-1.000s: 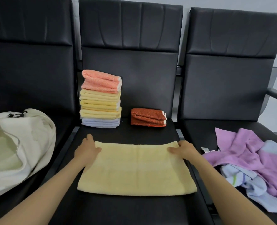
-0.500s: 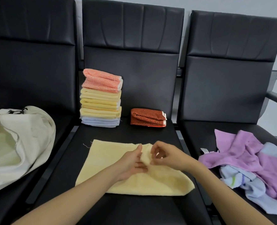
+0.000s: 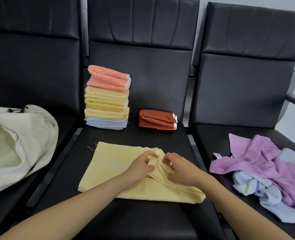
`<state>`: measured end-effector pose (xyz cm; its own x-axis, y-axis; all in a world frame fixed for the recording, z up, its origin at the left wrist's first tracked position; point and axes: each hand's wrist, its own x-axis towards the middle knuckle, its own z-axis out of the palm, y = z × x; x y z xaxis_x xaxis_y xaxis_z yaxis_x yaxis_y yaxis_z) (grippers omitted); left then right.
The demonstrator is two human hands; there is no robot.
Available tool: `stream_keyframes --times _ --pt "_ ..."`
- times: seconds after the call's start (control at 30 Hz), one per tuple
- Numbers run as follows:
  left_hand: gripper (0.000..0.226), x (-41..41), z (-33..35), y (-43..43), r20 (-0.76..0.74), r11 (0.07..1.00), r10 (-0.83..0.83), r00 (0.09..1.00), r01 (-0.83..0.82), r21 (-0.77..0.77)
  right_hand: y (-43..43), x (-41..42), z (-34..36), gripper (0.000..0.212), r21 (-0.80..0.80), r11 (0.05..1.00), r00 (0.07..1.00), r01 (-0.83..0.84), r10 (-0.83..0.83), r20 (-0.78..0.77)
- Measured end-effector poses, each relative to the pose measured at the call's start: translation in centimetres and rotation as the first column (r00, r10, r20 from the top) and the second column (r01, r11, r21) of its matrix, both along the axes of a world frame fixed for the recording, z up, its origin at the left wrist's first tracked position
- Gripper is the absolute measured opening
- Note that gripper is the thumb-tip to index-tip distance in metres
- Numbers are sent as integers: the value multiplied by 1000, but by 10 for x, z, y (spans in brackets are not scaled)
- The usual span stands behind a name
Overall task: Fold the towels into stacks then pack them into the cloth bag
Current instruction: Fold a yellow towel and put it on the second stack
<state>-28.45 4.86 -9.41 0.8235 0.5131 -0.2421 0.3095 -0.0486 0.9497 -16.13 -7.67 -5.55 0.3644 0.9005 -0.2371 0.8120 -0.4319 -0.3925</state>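
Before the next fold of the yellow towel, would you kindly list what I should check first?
1. Left hand pinches the yellow towel at its raised corner: ok.
2. Right hand grips the same bunched edge: ok.
3. Towel's right side lying smooth: not ok, it is bunched.
4. Corner layers matched inside the grip: cannot tell.
5. Folded stack upright, apart from the towel: ok.
6. Cloth bag mouth open: ok.

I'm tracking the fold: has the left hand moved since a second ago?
Yes. The left hand moved right, from in front of the tall folded stack to in front of the rust-red towel, now gripping the yellow towel.
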Motion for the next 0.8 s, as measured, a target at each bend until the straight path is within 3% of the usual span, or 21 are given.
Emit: stream_keyframes --times 0.13,0.27,0.33,0.47,0.57,0.67,0.73,0.8 --pt "22 2 -3 -3 -105 986 -5 994 23 164 3 2 1 41 -91 996 1000 -3 5 19" --pt "30 2 1 -3 -111 990 -17 994 32 141 8 4 -3 21 29 995 991 93 -95 95" --pt "34 0 4 -4 -109 990 -14 994 29 136 10 5 -2 17 121 980 987 160 -158 -30" --pt "50 -2 9 -7 -127 985 -62 990 81 150 10 3 5 33 163 963 938 215 -156 -310" --pt "37 -2 9 -9 -108 966 -42 993 68 251 11 0 6 34 147 960 890 239 -156 -429" --pt "20 -3 9 -10 -115 934 -19 993 59 353 11 1 6 17 100 979 928 179 -134 -346" --pt "17 -4 11 -9 -129 944 -27 991 68 323 8 3 7 7 7 998 972 69 -66 -223" --pt "22 -4 15 -8 -126 974 -14 992 42 222 5 3 9 29 -71 997 983 8 -21 -185"
